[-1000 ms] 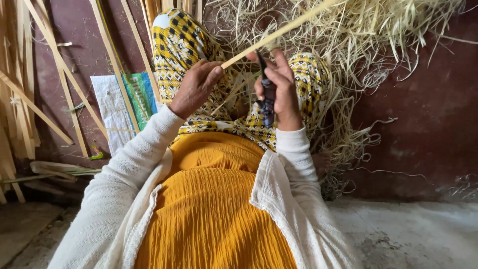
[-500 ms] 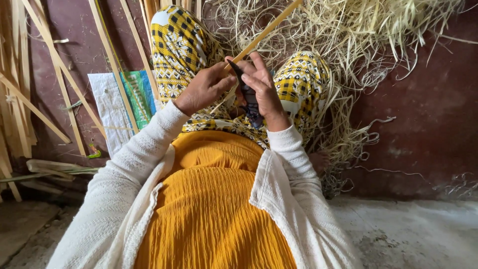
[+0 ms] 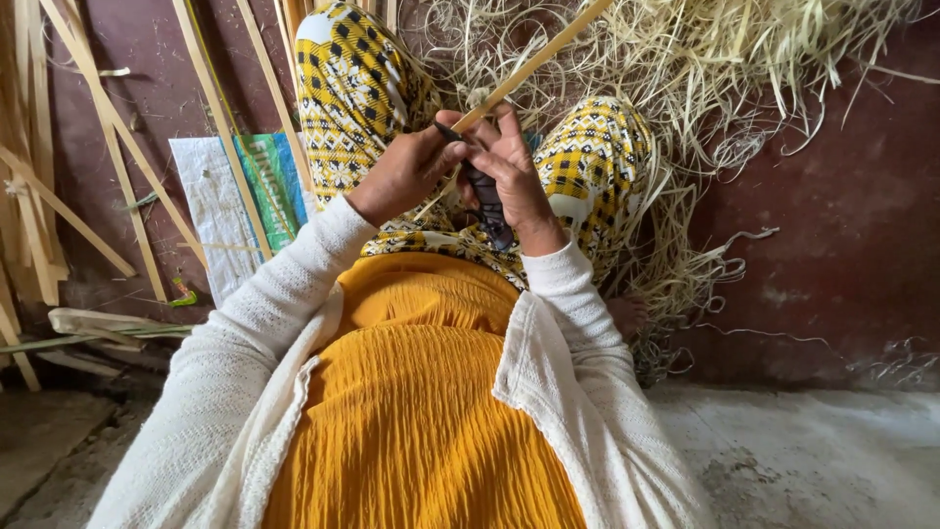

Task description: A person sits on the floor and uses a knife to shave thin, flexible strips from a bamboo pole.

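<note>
My left hand (image 3: 406, 171) grips the near end of a long pale bamboo strip (image 3: 539, 61) that slants up to the right over my lap. My right hand (image 3: 509, 167) holds a dark-handled knife (image 3: 487, 201), its blade pressed against the strip right beside my left fingers. Both hands meet between my raised knees, which are covered in yellow patterned cloth (image 3: 357, 88). The blade tip is mostly hidden by my fingers.
A heap of thin straw-like shavings (image 3: 705, 88) spreads over the dark red floor behind and to the right of my knees. Several split bamboo slats (image 3: 108, 137) lean at the left, beside a white and green woven sack (image 3: 240, 196). Grey concrete (image 3: 813, 451) lies at the lower right.
My hands have drawn together and lower toward my lap. The knife, held upright beside the strip a second ago, now bears on the strip next to my left hand.
</note>
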